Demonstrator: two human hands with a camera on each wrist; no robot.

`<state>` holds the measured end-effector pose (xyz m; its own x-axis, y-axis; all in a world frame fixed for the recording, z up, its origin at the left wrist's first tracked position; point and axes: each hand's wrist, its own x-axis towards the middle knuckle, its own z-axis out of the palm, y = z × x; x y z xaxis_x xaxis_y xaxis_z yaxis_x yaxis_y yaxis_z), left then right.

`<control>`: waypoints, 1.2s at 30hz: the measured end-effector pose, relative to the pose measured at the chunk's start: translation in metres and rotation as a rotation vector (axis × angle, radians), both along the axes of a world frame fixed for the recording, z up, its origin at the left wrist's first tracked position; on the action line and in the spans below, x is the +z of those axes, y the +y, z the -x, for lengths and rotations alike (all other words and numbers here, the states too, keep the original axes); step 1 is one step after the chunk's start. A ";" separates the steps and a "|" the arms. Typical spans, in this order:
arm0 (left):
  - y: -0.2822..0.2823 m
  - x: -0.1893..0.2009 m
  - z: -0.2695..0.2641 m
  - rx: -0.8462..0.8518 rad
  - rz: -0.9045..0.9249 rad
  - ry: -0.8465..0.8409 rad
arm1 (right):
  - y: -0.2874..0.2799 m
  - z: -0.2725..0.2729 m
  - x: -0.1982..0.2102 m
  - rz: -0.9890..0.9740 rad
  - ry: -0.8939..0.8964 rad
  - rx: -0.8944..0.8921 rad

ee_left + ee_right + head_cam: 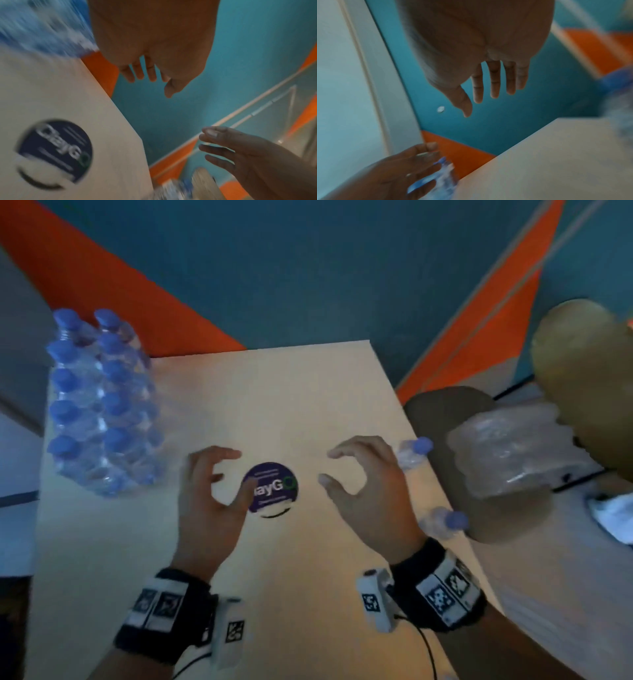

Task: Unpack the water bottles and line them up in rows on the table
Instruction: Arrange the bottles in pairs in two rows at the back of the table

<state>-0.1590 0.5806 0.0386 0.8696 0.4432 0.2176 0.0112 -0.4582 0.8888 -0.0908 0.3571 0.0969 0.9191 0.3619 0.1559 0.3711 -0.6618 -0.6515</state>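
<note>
Several clear water bottles (102,409) with blue caps stand in two rows at the table's (291,392) left side. Two more bottles stand at its right edge, one (412,451) behind my right hand, one (443,520) beside the wrist. My left hand (219,474) hovers over the table's middle with fingers loosely curved and nothing in it. My right hand (346,470) faces it, likewise empty. The wrist views show each hand's fingers (142,73) (494,86) hanging straight, blurred.
A round dark blue sticker (272,486) lies on the table between the hands. To the right, crumpled clear plastic wrap (513,446) lies on a brown chair (472,440). A tan rounded object (589,385) sits at the far right. The floor is teal and orange.
</note>
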 end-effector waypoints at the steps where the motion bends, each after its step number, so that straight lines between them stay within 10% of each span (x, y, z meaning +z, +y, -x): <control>1: -0.025 0.001 -0.014 -0.091 0.033 0.025 | -0.033 -0.007 0.001 0.055 -0.023 -0.070; 6: -0.140 -0.007 -0.091 -0.451 0.048 0.145 | -0.158 -0.029 0.000 0.276 0.129 -0.285; 14: -0.244 -0.045 -0.183 -0.624 -0.043 0.394 | -0.202 -0.013 -0.054 0.330 0.486 -0.127; 26: -0.159 -0.029 -0.072 -0.253 0.163 0.232 | -0.157 -0.019 -0.055 0.100 0.258 -0.008; 36: 0.016 -0.030 0.100 0.552 0.139 0.208 | -0.010 0.016 -0.039 -0.069 0.264 0.215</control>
